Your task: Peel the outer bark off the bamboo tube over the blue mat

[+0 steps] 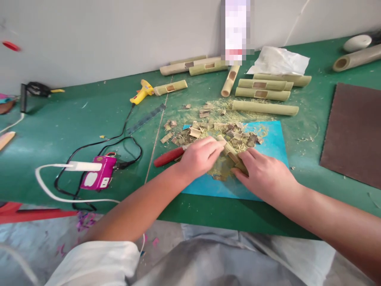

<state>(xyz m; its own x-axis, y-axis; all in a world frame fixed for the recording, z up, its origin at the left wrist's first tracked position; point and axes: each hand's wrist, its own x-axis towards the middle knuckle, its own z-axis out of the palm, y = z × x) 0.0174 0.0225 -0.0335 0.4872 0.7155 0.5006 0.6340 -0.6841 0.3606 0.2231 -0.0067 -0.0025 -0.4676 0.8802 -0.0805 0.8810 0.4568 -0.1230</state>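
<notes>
Grey cloth (208, 264) lies nearest; over the flat blue sheet (274, 139), a pale bamboo tube (230, 149) is held slantwise, left hand (204, 155) far, right hand (264, 171) near.

left hand (201, 157): at bamboo tube (230, 149) | right hand (264, 171): grips near end

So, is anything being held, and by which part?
A bamboo tube: the right hand grips its near end; the left hand is at the far end, grip unclear.

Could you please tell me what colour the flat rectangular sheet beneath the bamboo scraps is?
The flat rectangular sheet is bright blue, clearest in the head view.
</notes>
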